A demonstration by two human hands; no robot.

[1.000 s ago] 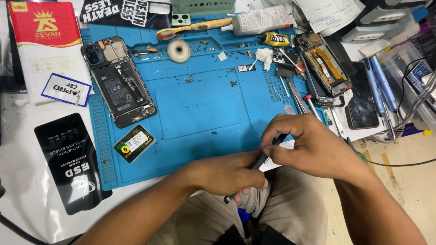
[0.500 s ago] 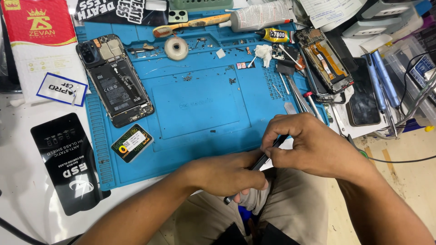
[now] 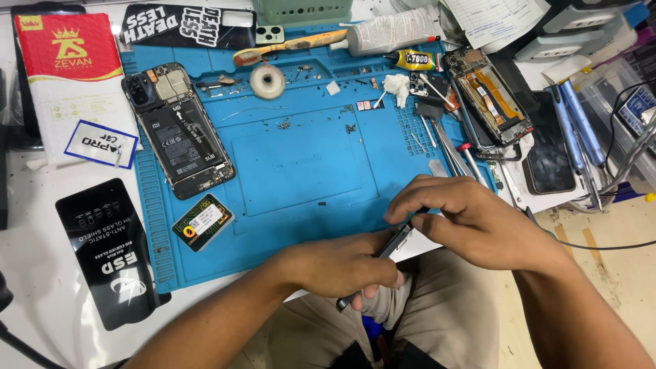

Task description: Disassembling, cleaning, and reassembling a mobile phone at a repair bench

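Both my hands have barely shifted since a moment ago, still bunched at the near edge of the blue mat (image 3: 307,171). My left hand (image 3: 342,263) keeps a closed grip on a thin dark phone part (image 3: 391,247), held edge-up over my lap; my right hand (image 3: 478,222) pinches its upper end, fingertips (image 3: 400,213) narrow

The part (image 3: 391,244) is held between both hands (image 3: 355,263) at the mat's (image 3: 301,164) near edge. The opened phone (image 3: 179,140) lies far left behind; the tweezers (image 3: 447,150) lie just behind.
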